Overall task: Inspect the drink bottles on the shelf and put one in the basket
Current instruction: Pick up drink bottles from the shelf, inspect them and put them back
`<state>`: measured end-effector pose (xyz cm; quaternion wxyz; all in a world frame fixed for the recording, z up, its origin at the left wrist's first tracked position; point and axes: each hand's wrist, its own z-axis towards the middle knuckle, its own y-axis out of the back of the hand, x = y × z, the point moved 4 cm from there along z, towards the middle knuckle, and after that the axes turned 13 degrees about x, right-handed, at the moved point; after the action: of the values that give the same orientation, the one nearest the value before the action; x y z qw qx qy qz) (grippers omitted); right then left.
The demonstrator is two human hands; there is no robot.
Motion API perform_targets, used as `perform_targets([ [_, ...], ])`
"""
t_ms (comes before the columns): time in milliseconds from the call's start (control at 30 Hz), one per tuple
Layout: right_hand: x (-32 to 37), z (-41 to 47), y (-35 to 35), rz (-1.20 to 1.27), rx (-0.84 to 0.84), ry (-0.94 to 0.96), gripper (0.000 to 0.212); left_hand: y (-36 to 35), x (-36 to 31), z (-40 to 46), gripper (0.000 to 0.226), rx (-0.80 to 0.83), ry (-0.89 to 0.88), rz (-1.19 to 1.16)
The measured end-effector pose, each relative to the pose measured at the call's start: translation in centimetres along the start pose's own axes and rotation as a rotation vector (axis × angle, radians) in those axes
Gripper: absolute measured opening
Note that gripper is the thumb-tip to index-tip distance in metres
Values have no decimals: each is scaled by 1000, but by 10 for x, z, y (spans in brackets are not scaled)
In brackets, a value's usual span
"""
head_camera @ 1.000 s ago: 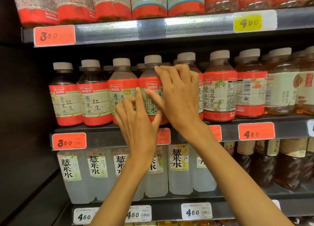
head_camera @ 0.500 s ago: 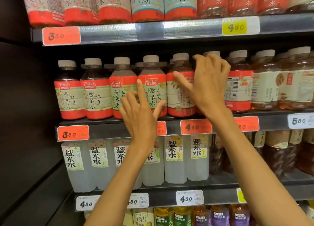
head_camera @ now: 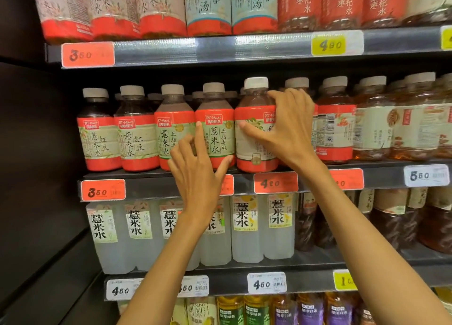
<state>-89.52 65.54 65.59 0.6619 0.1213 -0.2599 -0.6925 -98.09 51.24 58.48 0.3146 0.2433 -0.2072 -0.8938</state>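
Observation:
A middle shelf [head_camera: 151, 186] carries a row of small drink bottles with red-and-cream labels and pale caps. My right hand [head_camera: 286, 129] grips one of them, a white-capped bottle [head_camera: 253, 146], with the thumb across its label and the fingers round its right shoulder. This bottle stands slightly forward of its neighbours. My left hand [head_camera: 195, 170] touches the bottle [head_camera: 216, 136] just to the left, index finger on the label's left edge and thumb at its lower right. No basket is in view.
Larger bottles fill the upper shelf [head_camera: 220, 48]. Tall clear water bottles [head_camera: 247, 229] stand on the shelf below, with darker tea bottles [head_camera: 391, 134] to the right. A dark side panel [head_camera: 36, 178] closes the left end. Price tags line every shelf edge.
My right hand went from the fourth bottle out to the right, then came back and took hold of the fifth bottle. My left hand stayed on its bottle.

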Motion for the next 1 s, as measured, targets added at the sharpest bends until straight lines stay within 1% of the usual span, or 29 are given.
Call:
perform_targets([
  [100, 0, -5, 5, 89, 7, 61, 87, 4, -3, -3, 79, -2, 4, -70],
  [200, 3, -16, 11, 185, -51, 113, 76, 15, -13, -19, 69, -41, -75, -329],
  [233, 5, -20, 12, 213, -70, 117, 74, 17, -18, -27, 68, -12, -104, -446],
  [300, 9, -31, 16, 273, -100, 120, 74, 17, -30, -44, 77, 153, -126, -639],
  [367, 15, -44, 22, 344, -108, 128, 77, 13, -40, -58, 93, 343, -98, -752],
  [400, 18, -49, 24, 394, -92, 130, 78, 12, -43, -63, 99, 403, -81, -802],
  [467, 25, -60, 27, 540, -11, 133, 78, 10, -45, -71, 98, 443, -32, -901],
  [567, 31, -74, 25, 666, 96, 141, 77, 5, -42, -83, 81, 474, 46, -1021],
  [633, 29, -80, 22, 723, 194, 106, 77, 6, -38, -90, 79, 511, 56, -1063],
  [667, 26, -82, 21, 801, 250, 70, 74, 8, -37, -92, 79, 537, 51, -1069],
  [733, 18, -82, 21, 1079, 327, -35, 56, 11, -32, -96, 76, 608, 46, -1074],
  [767, 14, -81, 21, 1181, 352, -77, 47, 12, -31, -99, 74, 650, 48, -1078],
  [800, 12, -80, 21, 1219, 379, -96, 41, 13, -30, -103, 73, 694, 47, -1085],
  [900, 16, -80, 17, 1341, 512, -79, 36, 13, -32, -115, 76, 839, 64, -1141],
  [1000, 17, -84, 15, 1453, 537, -101, 41, 11, -34, -124, 77, 941, 76, -1208],
])
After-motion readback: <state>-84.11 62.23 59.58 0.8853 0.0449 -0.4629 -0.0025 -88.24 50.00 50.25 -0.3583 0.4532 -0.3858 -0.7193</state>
